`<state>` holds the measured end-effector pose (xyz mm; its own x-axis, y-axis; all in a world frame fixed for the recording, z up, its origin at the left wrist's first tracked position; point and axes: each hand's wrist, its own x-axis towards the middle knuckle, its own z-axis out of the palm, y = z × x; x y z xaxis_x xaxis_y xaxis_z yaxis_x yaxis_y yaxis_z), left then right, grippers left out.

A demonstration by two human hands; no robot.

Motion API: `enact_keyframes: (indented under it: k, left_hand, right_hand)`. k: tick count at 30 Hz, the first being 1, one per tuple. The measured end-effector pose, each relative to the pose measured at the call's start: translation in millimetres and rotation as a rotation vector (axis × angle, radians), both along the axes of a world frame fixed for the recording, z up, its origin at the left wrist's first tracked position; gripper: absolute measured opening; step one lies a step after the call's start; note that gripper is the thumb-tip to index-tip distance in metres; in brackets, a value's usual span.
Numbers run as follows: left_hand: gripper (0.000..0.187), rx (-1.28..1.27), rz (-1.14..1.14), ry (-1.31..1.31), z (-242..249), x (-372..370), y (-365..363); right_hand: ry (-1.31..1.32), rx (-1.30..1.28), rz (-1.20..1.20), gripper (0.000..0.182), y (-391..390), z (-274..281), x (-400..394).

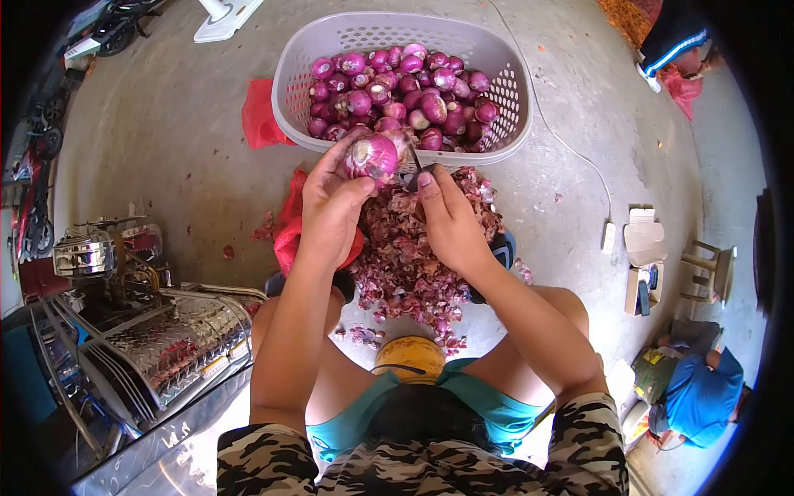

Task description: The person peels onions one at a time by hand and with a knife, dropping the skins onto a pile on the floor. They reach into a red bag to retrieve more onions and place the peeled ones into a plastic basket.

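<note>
My left hand (331, 194) grips a red onion (371, 157), its pale root end turned up toward me. Close beside it, my right hand (451, 217) is closed around a small knife (415, 157) with a dark blade pointing up and away. Some loose skin hangs between the onion and the blade. Below both hands lies a heap of dry onion skins (405, 248) on the floor between my feet. Just beyond the hands stands a grey perforated basket (289, 99) holding many purple onions (434, 107).
A red mesh bag (289, 223) lies by my left forearm, and another red piece (260, 116) beside the basket. Metal machinery (182, 331) stands at left. A power strip (609, 238), open cardboard box (645, 248) and wooden stool (710, 271) are at right. Two people are at the right side.
</note>
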<state>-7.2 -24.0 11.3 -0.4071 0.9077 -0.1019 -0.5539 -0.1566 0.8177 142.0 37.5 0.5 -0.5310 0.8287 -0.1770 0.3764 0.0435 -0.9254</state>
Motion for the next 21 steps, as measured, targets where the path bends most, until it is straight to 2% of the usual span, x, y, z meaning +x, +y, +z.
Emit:
enact_keyframes:
  k: [1,4,7,12,19,21]
  left_hand:
    - [0.056,0.013,-0.003,-0.032,-0.2,0.2,-0.1]
    - [0.059,-0.005,0.02,0.061,1.3,4.5,1.9]
    - [0.06,0.01,-0.013,0.024,0.3,3.9,2.1]
    - [0.059,-0.014,-0.031,-0.013,-5.2,2.9,1.5]
    - [0.06,0.139,-0.08,-0.299,-4.2,-1.7,-0.9]
    - [0.06,0.071,-0.064,-0.201,0.4,-1.9,-0.5]
  right_hand:
    - [-0.02,-0.067,-0.012,0.059,1.8,0.1,0.3]
    - [0.065,-0.108,-0.032,0.04,-3.7,18.4,2.0]
    - [0.231,0.003,0.049,0.039,-9.1,1.0,0.3]
    - [0.095,0.121,0.015,0.038,-9.0,-4.1,-3.9]
    - [0.035,-0.007,-0.097,0.034,-0.8,-7.2,-5.9]
    - [0.128,0.042,-0.086,0.032,-3.6,-3.6,-4.4]
